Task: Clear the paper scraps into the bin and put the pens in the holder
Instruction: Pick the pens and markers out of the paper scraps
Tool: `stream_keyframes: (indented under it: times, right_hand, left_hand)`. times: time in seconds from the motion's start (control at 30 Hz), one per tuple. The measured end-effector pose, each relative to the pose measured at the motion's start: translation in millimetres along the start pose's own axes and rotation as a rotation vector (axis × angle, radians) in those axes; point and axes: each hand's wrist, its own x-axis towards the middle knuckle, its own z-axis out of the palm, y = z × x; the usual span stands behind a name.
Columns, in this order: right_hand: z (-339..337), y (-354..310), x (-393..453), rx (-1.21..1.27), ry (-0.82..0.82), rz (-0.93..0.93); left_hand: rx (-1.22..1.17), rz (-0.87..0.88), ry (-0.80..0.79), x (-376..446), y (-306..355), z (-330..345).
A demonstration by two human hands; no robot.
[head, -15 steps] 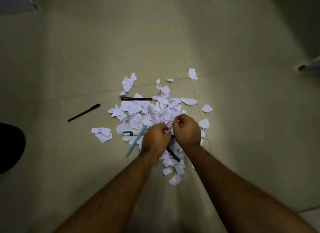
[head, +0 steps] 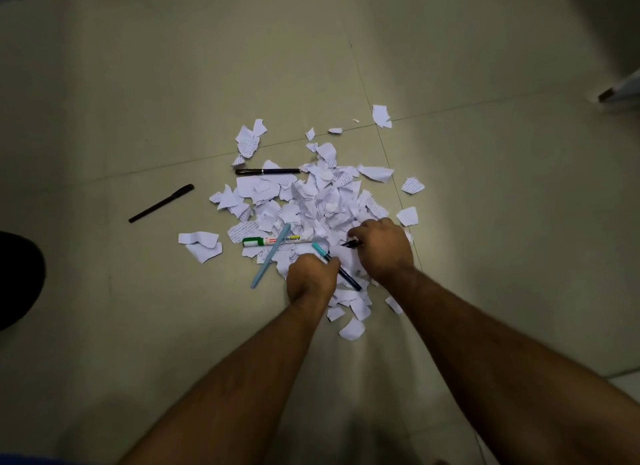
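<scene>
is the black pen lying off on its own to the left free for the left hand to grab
Probably yes. The black pen lies alone on bare floor, clear of the paper scraps, with nothing across it. But the left hand already pinches a teal-capped pen, so it is occupied.

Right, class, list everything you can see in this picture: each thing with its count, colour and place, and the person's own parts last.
Paper scraps: many, white, some printed, heaped mid-floor with strays around.
Black pen: one, alone on the floor left of the heap.
Dark capped pen: one, black and navy, at the heap's far left edge.
Whiteboard marker: one, white with green cap, on the heap's near left.
Light blue pen: one, lying across the marker.
Teal-capped dark pen: one, in the left hand.
Small dark pen: one, in the right hand, mostly hidden.
Floor: pale tiles.
Dark object: one, black, left edge, unclear.
Left hand: grips the teal-capped pen.
Right hand: pinches the small dark pen.
</scene>
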Motion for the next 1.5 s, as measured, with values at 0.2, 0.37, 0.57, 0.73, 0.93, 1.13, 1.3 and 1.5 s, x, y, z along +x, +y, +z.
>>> stream_keyframes:
  times: [0.2, 0.37, 0.57, 0.73, 0.93, 1.13, 1.3, 1.5]
  right_hand:
    - [-5.1, -3.4, 0.9, 0.010, 0.005, 0.067]
    - [-23.7, -7.5, -13.2, 0.288, 0.122, 0.194]
    - [-34.2, 24.6, -31.9, 0.826, 0.248, 0.659]
    - [-21.0, 71.1, -62.3, 0.959, 0.425, 0.973]
    - [-7.3, 123.4, -98.6, 0.976, 0.496, 1.249]
    - [12.8, 141.4, -120.9, 0.878, 0.386, 1.275]
    - [-0.6, 130.4, -111.0, 0.908, 0.526, 1.389]
    - [-27.0, 85.2, -81.8, 0.888, 0.588, 1.253]
  left_hand:
    - [-0.069, -0.057, -0.016, 6.2, 12.4, -8.5]
    - [-0.092, 0.164, 0.030, 0.7, 23.1, -20.6]
    - [-0.146, 0.390, -0.099, -1.6, 64.4, -12.4]
    - [-0.053, 0.485, -0.273, -15.5, 111.2, 46.2]
    - [0.019, 0.558, -0.359, -43.4, 150.0, 121.9]
    - [0.186, 0.636, -0.329, -49.7, 153.5, 168.0]
    - [0.099, 0.578, -0.316, -52.0, 150.0, 162.9]
    - [-0.056, 0.536, -0.208, -35.3, 137.4, 106.2]
